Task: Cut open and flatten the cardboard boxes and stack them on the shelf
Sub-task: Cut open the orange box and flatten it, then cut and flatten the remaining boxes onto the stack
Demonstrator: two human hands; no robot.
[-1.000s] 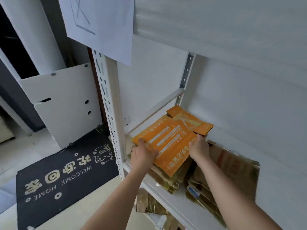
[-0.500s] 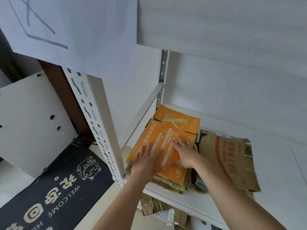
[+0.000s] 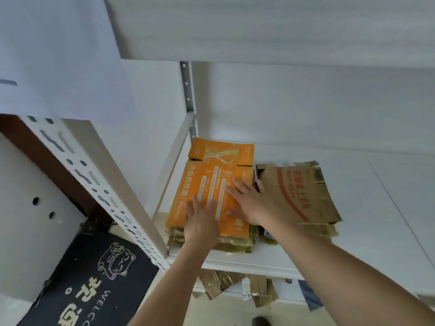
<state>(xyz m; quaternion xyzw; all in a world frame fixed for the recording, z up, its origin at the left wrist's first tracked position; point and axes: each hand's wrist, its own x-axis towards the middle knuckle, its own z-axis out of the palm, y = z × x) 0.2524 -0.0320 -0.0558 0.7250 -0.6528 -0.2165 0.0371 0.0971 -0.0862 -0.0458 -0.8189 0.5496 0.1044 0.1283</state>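
A flattened orange cardboard box (image 3: 207, 184) lies on top of a pile of flattened boxes on the white shelf (image 3: 306, 260). My left hand (image 3: 202, 222) presses flat on its near half, fingers straight. Beside it, my right hand (image 3: 249, 201) lies flat on the right part of the orange box, fingers spread, reaching its right edge. A second pile topped by a flattened brown box with a red arc (image 3: 303, 194) sits just to the right, touching the orange pile.
A perforated white shelf post (image 3: 101, 184) stands at the left, with the upper shelf board (image 3: 259, 27) overhead. More cardboard scraps (image 3: 223, 283) lie on the lower level. A dark welcome mat (image 3: 89, 285) covers the floor at the lower left.
The view has moved closer and swung right over the shelf. Both hands went from gripping the orange box's near edge to lying flat on top of it, which now rests squarer on the pile.
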